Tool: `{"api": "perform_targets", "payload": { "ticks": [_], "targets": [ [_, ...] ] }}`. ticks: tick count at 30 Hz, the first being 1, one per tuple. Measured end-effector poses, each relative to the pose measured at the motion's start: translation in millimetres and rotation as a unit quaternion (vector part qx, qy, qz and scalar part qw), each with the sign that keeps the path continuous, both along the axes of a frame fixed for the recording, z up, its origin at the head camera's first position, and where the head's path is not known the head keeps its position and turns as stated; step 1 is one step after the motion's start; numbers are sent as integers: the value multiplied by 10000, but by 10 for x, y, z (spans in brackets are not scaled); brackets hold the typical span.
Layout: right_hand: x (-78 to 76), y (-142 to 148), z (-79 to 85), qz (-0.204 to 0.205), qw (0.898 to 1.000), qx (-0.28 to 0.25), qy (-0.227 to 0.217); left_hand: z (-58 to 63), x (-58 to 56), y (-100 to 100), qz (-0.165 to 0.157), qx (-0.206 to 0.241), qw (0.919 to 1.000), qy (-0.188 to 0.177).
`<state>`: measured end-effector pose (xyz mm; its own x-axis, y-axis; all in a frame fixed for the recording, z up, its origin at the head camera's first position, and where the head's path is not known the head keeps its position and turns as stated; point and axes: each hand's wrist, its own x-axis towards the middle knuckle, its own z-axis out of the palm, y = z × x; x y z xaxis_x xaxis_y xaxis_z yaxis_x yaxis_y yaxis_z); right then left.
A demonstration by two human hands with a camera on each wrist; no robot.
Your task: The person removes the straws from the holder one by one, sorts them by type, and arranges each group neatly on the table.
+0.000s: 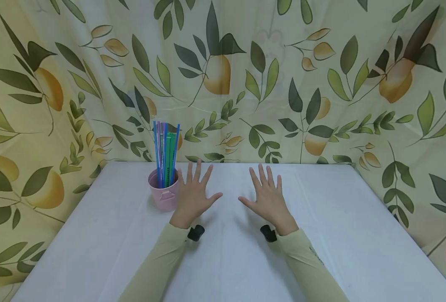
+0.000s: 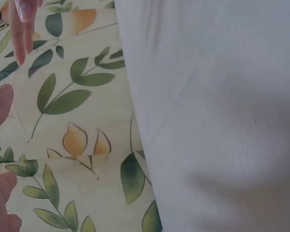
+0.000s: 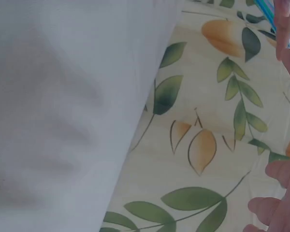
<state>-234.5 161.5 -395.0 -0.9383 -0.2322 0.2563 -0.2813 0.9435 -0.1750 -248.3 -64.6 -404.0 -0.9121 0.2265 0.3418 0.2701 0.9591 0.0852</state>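
Both hands are held out over the white table with palms down and fingers spread. My left hand [image 1: 194, 196] holds nothing and overlaps the right edge of a small pink bucket [image 1: 164, 197] in the head view. In the bucket stand several thin blue and purple sticks [image 1: 156, 155] and a green bundle or packet [image 1: 169, 159]; their lower ends are hidden inside. To the right, my right hand [image 1: 270, 201] is likewise bare of any object. Left-hand fingers [image 2: 0, 203] show in the left wrist view, and right-hand fingers [image 3: 282, 183] in the right wrist view.
A white cloth covers the table [image 1: 223, 264]. Behind it and at both sides hangs a curtain [image 1: 245, 113] printed with leaves and yellow fruit. Black straps or wrist cameras [image 1: 195, 233] sit at both wrists, by the light sleeves [image 1: 155, 264].
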Motion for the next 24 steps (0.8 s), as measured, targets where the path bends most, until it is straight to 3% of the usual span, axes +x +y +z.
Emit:
{"api": "perform_targets", "payload": {
  "ticks": [6, 14, 20, 24],
  "targets": [
    [-21, -51, 59, 56, 9999, 99, 78, 55, 2, -94, -26, 7, 10000, 41],
    [-66, -168, 137, 187, 9991, 311, 226, 114, 86, -274, -94, 111, 9997, 187],
    [-91, -289, 192, 389, 9980, 340, 354, 144, 113, -464, -35, -17, 9996, 289],
    [-97, -395, 206, 546, 9971, 350, 390, 157, 126, -583, 45, 122, 9989, 451]
  ]
}}
